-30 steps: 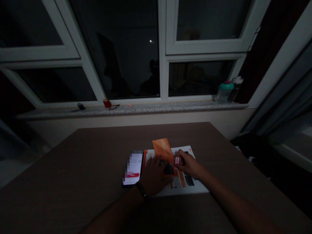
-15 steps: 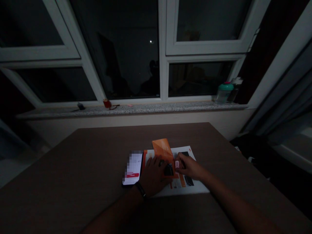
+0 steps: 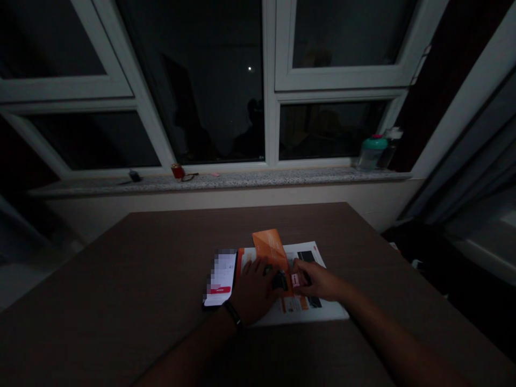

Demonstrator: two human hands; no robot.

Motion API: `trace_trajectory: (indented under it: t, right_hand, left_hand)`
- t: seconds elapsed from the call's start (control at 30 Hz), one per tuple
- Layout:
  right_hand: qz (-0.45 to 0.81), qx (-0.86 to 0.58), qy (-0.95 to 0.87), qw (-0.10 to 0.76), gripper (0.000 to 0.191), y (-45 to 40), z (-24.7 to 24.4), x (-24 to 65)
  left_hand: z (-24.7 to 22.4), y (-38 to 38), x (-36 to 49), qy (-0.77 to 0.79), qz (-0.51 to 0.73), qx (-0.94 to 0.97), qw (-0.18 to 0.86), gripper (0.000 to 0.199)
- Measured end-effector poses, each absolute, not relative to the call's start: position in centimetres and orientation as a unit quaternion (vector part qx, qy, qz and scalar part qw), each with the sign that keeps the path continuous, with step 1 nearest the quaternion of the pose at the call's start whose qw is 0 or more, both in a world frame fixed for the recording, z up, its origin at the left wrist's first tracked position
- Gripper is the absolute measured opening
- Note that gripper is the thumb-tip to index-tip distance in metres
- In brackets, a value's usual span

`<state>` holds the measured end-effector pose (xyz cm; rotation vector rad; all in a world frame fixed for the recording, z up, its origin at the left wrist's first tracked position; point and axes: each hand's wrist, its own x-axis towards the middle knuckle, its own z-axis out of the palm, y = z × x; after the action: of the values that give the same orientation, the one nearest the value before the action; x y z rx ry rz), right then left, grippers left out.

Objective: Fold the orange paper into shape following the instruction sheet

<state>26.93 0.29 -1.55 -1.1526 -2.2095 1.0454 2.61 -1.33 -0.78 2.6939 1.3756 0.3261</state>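
A small pink-and-white card (image 3: 295,279) was pinched between the fingertips (image 3: 301,267) of the right hand (image 3: 320,286), just beside a small black object (image 3: 279,280). The spread fingers of the left hand (image 3: 253,290) were pressed flat on a folded orange card sleeve (image 3: 271,248), which lay on a white printed leaflet (image 3: 312,314). A black smartphone (image 3: 220,277) was placed left of the fingers on a brown table (image 3: 121,269).

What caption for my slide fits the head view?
Left hand and right hand meet over an orange card on a printed sheet.
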Motion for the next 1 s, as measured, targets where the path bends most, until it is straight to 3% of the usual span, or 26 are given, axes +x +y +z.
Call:
trace_trajectory:
  t: [0.3, 0.53, 0.8, 1.0]
  right_hand:
    - [0.305, -0.478, -0.764, 0.309, 0.022, 1.7, -2.6, 26.5]
    - [0.274, -0.495, -0.759, 0.321, 0.023, 2.0, -2.9, 26.6]
    - [0.26, -0.494, -0.751, 0.353, 0.024, 2.0, -2.6, 26.9]
    - [0.26, -0.493, -0.753, 0.349, 0.023, 2.0, -2.8, 27.0]
  left_hand:
    - [-1.3, -1.0, 2.3, 0.448, 0.102, 0.887, 0.054, 0.056]
    - [-1.2, -1.0, 2.3, 0.44, 0.117, 0.89, 0.041, 0.054]
    - [-1.4, -0.6, 2.3, 0.435, 0.147, 0.886, 0.057, 0.034]
    - [-1.6, -0.4, 2.2, 0.413, 0.149, 0.897, 0.057, 0.039]
